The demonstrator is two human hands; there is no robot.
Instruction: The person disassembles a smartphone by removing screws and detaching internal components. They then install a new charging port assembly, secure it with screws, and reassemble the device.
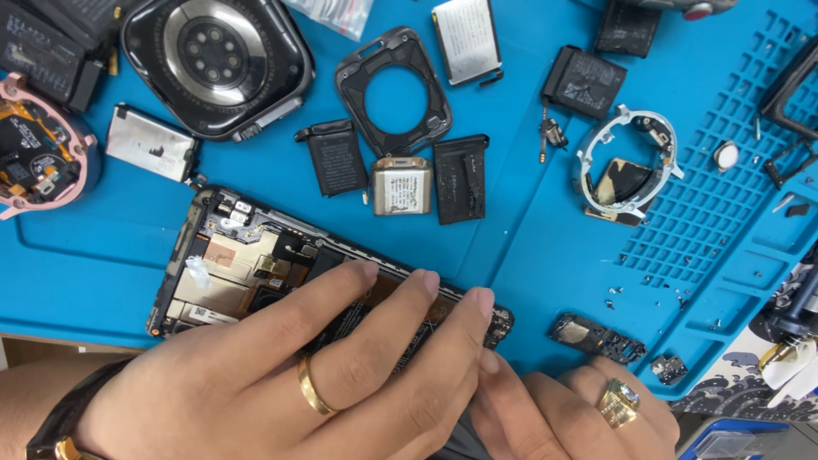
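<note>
Here, the left hand (281, 383) lies flat, fingers extended, pressing on the opened phone (247, 273) at the blue mat's (85, 255) near edge. The right hand (571, 413), fingers curled, touches the phone's lower end; whether it grips anything cannot be told.

The work mat (102, 264) is bright blue with a grid of square cells at right. The watch case (38, 145) is pink, the watch back (213, 60) glossy black, both finger rings (311, 388) gold, the small batteries (336, 158) matte black.
</note>
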